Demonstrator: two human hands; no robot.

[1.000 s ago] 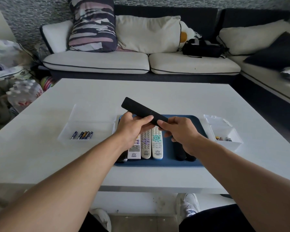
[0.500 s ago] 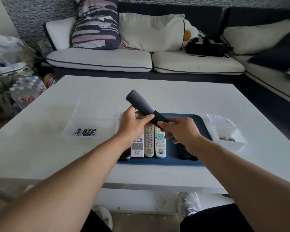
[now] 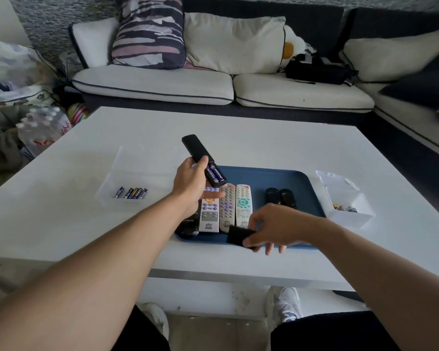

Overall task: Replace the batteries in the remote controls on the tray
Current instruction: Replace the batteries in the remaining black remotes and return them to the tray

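My left hand [image 3: 190, 184] grips a black remote [image 3: 195, 149] above the left part of the blue tray [image 3: 303, 182]. Its battery bay is uncovered and two blue batteries [image 3: 215, 173] show inside. My right hand [image 3: 273, 228] pinches the black battery cover [image 3: 238, 235] low over the tray's front edge. On the tray lie three light remotes [image 3: 226, 207], a black remote [image 3: 188, 225] at the left, partly under my left wrist, and two black remotes [image 3: 280, 196] at the right.
A clear box with several batteries [image 3: 131, 193] sits left of the tray on the white table [image 3: 238, 138]. A white lidded box [image 3: 346, 203] holding a few batteries stands to the right. A sofa with cushions lies beyond the table.
The battery cover has come off the black remote. My right hand carried it down and toward me to the tray's front edge. My left hand keeps the remote, now showing its batteries.
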